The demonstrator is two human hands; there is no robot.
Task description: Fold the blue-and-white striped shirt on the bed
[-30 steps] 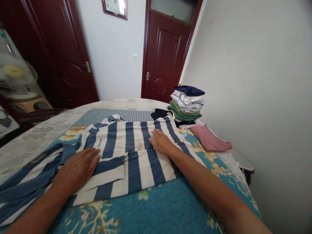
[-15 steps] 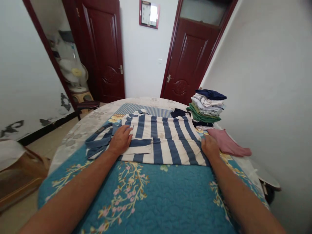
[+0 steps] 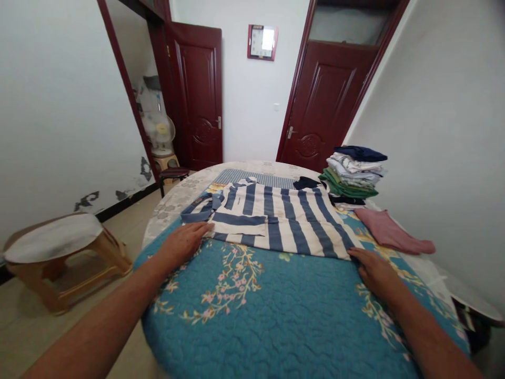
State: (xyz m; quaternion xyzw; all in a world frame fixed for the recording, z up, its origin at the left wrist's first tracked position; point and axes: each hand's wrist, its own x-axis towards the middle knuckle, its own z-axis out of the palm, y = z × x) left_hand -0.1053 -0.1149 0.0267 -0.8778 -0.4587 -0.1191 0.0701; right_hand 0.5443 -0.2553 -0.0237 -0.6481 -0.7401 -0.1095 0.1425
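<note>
Foreground: a teal quilted floral bedcover (image 3: 256, 326). The left hand (image 3: 182, 243) and right hand (image 3: 374, 271) lie flat on it, fingers (image 3: 199, 228) extended and holding nothing, their tips at the near edge of a partly folded navy-and-white striped shirt (image 3: 284, 226) lying mid-bed. Far right: a stack of folded clothes (image 3: 353, 176) and a pink cloth (image 3: 390, 231).
</note>
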